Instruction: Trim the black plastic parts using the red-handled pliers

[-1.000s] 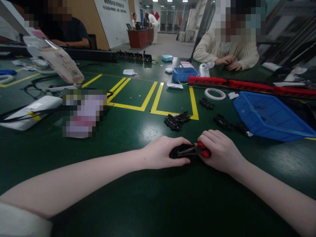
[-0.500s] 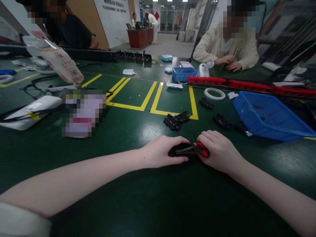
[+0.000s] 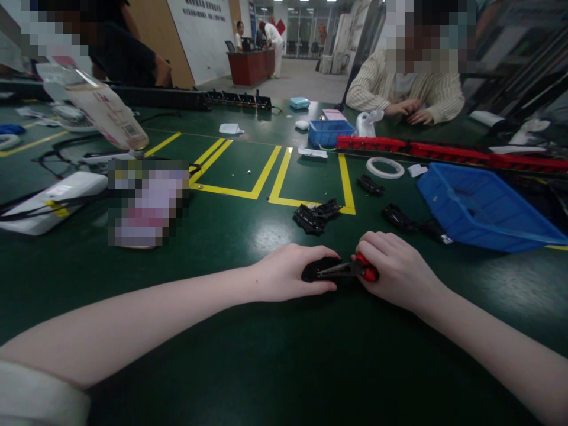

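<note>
Between the thumb and fingers of my left hand [image 3: 288, 273] is a black plastic part [image 3: 313, 270], held low over the green table [image 3: 213, 349]. Red-handled needle-nose pliers [image 3: 344, 270] are gripped in my right hand [image 3: 393, 266], their jaws pointing left. The jaw tips meet the black part; whether they pinch a piece of it I cannot tell. Most of the handles are hidden inside my right fist. Beyond my hands lie more black plastic parts [image 3: 309, 219], with others [image 3: 399, 218] to the right.
A blue bin [image 3: 483, 207] tilts at the right, near a tape roll [image 3: 385, 168] and a long red strip [image 3: 412, 148]. To the left are a phone [image 3: 148, 207], a white power bank [image 3: 55, 201] with cables and a bottle [image 3: 106, 112]. A person [image 3: 406, 94] sits opposite.
The pliers and my right hand have shifted very slightly to the right. My left hand keeps its hold on the black part, and the view has moved a little.
</note>
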The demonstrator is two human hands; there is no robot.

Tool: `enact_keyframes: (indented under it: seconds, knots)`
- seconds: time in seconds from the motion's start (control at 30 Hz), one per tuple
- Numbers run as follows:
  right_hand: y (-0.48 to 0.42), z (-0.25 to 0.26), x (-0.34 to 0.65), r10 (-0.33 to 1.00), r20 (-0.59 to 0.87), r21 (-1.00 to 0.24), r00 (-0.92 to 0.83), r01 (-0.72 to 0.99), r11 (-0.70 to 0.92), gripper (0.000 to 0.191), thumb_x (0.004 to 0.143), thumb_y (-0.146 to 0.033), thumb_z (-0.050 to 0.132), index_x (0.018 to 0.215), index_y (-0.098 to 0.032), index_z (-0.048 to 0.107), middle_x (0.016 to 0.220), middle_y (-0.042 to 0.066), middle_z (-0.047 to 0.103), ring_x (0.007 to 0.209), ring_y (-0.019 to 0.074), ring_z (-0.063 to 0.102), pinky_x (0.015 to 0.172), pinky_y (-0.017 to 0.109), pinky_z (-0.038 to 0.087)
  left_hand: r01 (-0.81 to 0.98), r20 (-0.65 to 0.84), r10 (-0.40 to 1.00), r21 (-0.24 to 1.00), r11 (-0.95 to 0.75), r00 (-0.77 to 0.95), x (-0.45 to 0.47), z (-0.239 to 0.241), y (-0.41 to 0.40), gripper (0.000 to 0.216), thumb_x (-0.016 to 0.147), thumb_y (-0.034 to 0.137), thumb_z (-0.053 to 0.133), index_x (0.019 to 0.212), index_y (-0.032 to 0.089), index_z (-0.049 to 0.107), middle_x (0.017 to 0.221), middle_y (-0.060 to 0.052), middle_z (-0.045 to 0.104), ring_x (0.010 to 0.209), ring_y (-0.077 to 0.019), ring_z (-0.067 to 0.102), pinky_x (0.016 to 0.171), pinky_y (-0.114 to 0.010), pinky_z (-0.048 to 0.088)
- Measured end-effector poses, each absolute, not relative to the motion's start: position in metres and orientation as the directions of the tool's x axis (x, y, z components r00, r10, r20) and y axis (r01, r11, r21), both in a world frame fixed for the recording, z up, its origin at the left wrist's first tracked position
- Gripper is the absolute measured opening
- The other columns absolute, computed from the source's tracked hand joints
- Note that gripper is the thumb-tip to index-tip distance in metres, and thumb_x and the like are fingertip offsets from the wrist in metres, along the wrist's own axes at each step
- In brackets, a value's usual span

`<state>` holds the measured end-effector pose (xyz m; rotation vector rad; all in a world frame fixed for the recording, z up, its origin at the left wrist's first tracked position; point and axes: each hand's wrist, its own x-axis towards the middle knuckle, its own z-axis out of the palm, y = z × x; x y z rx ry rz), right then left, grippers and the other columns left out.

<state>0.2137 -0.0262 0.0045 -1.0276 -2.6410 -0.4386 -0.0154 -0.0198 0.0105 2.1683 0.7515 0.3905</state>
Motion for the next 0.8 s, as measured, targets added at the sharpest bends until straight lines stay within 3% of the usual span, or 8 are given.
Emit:
enact_keyframes:
  seconds: [0.33,0.8]
  knots:
    - [-0.0306,0.0102,0.2107,0.605,0.347,0.258,-0.717,0.693,0.674,0.005,0.07,-0.011,0.053,0.073,-0.015,0.055,0.081,0.01,0.059,0.065,0.0184,0.05,0.058,0.029,0.038,0.395,0.041,0.628,0.746,-0.536,0.777,-0.0144,0.007,-0.02,0.041,0.084,0.034,0.063,0.122,0.019,0.052,0.108,-0.004,0.066,0.092,-0.0182,0.063,0.075,-0.028,0.049]
    - [-0.0291,0.006,0.2079,0.595,0.344,0.246,-0.727,0.681,0.69,0.006,0.072,-0.013,0.051,0.075,-0.015,0.056,0.083,0.01,0.061,0.066,0.0187,0.051,0.059,0.029,0.041,0.407,0.026,0.632,0.744,-0.53,0.775,-0.013,0.0061,-0.0191,0.042,0.083,0.035,0.064,0.121,0.021,0.053,0.109,-0.004,0.066,0.093,-0.0191,0.064,0.074,-0.028,0.049]
